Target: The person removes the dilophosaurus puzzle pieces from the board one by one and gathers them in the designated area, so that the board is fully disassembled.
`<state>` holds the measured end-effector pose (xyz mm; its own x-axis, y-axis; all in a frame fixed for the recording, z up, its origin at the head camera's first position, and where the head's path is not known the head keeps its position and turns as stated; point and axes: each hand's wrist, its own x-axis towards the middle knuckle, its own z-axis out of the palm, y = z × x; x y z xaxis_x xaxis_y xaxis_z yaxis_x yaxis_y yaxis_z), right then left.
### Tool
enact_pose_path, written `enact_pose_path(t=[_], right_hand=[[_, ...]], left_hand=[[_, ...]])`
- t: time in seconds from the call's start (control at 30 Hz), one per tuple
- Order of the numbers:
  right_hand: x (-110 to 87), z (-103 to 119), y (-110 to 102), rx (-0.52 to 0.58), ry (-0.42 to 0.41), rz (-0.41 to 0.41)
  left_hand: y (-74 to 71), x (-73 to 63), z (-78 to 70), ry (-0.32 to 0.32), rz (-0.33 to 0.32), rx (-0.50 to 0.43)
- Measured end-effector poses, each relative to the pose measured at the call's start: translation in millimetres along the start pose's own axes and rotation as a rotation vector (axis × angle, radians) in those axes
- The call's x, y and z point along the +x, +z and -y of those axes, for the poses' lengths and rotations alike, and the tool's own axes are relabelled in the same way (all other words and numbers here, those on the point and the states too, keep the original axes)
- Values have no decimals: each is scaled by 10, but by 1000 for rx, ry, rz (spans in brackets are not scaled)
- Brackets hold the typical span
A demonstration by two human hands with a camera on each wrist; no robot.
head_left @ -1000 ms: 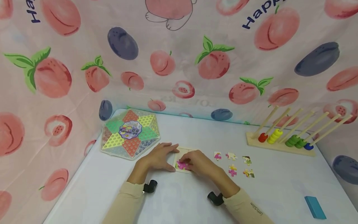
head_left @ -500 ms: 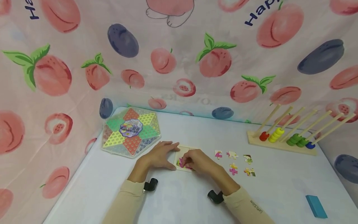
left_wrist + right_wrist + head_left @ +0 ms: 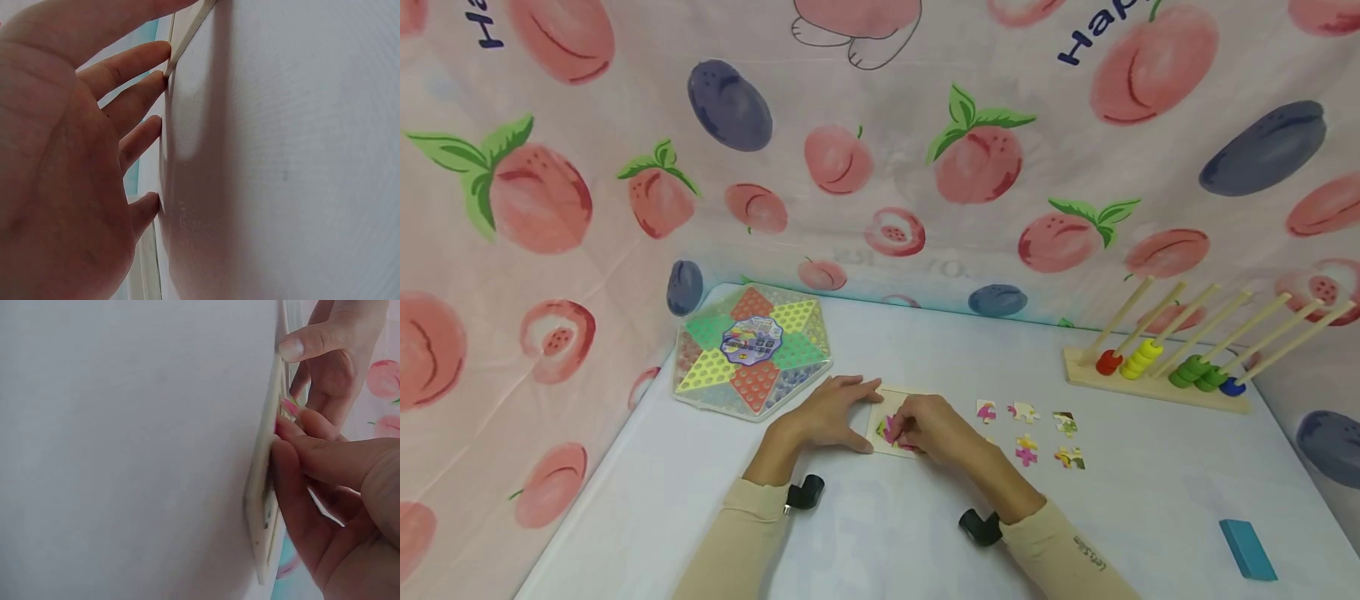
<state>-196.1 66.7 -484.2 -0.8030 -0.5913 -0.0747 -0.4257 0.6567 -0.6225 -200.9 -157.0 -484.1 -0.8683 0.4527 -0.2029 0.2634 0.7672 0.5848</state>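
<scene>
A shallow wooden puzzle tray [image 3: 901, 390] lies flat on the white table between both hands. My left hand [image 3: 826, 414] is spread at its left side, thumb touching the near corner and forefinger the far corner; the left wrist view shows the other fingers [image 3: 140, 144] extended along the table. My right hand [image 3: 936, 429] pinches a pink and green jigsaw piece [image 3: 289, 405] over the tray's near left part, and the piece stands tilted. More pink shows in the tray below the fingertips, while the knuckles hide much of its right half.
Several loose jigsaw pieces [image 3: 1026, 451] lie in rows right of the tray. A star-patterned Chinese checkers box [image 3: 752, 387] sits back left. At the back right stands a wooden bead rack [image 3: 1157, 392] with upright rods, and a blue block [image 3: 1247, 550] lies near right.
The pink piece, lower and flatter in the tray a second ago, is now tilted up in my right fingers. My left hand stays at the tray's corners. The head view has shifted slightly.
</scene>
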Motion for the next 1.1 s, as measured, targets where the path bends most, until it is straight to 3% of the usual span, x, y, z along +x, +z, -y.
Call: enact_pose_path(t=[0.2,0.4,0.63,0.83,1.1], right_hand=[[-12,-34,14,42,29,-39],[-50,-99,-41,179,72,-33],[-131,-95,-203,314,158,-98],[-259,-112,-372,483,203,-76],[-554,-304,-566,379,188,-89]], left_hand=[[5,-3,10,5,-5,-1],[14,0,12,3,-2,6],[4,5,4,-14,5,-12],[12,5,14,-13,7,-16],[2,-8,-6,-15,3,-26]])
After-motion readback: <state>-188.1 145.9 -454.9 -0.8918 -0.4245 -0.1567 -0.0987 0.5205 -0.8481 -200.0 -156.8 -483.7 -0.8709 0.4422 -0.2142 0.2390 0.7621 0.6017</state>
